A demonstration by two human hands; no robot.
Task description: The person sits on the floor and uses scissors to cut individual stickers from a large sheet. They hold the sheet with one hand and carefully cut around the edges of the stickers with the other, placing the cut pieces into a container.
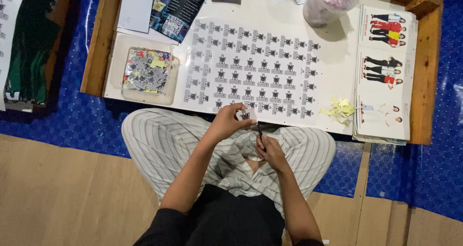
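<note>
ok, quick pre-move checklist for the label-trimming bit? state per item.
1. Left hand grips the small printed label: ok, pinched at its edge above the lap.
2. Right hand holds the dark cutting tool: ok, though whether it is scissors or a blade, cannot tell.
3. Tool tip against the label: cannot tell, too small to see.
4. Printed label sheet lies flat on the low table: ok.
5. Clear container of cut labels within the left side of the table: ok, lid state cannot tell.
6. Yellow paper scraps apart from the sheet: ok.
</note>
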